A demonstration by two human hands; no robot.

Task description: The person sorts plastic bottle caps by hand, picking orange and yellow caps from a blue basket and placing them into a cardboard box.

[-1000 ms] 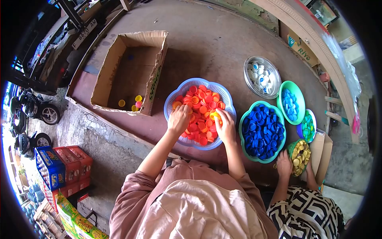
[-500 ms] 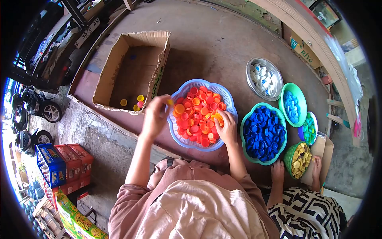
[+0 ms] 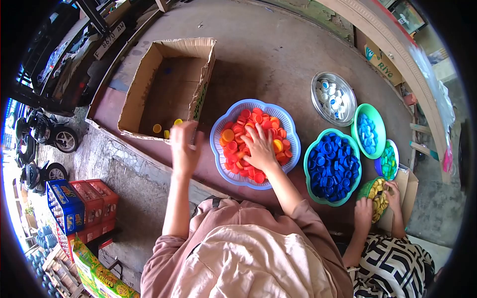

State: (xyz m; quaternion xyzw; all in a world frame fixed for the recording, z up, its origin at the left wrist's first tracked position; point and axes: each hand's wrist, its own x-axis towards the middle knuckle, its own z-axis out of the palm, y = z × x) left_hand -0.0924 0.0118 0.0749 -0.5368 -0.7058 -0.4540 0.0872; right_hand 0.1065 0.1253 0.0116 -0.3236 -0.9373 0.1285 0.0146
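My left hand [image 3: 184, 151] is over the near right corner of the cardboard box [image 3: 130, 107], its thumb apart from the fingers and no cap visible in it. Just beyond it, a few yellow bottle caps [image 3: 157, 128] lie on the box floor. In a lavender plastic basket [image 3: 216, 161] sits a heap of red and orange bottle caps [image 3: 240, 130]. My right hand [image 3: 261, 149] rests on this heap with fingers spread, touching the caps.
To the right stand a basket of dark blue caps [image 3: 332, 166], a metal bowl of white caps [image 3: 318, 102], a bowl of light blue caps [image 3: 367, 134] and one of green caps [image 3: 389, 161]. A co-worker's hands [image 3: 364, 213] are at a green basket of yellowish caps [image 3: 380, 201].
My left hand has moved left from the basket's rim to the box corner; the yellow cap it held no longer shows in it. My right hand has shifted left and spread over the caps.
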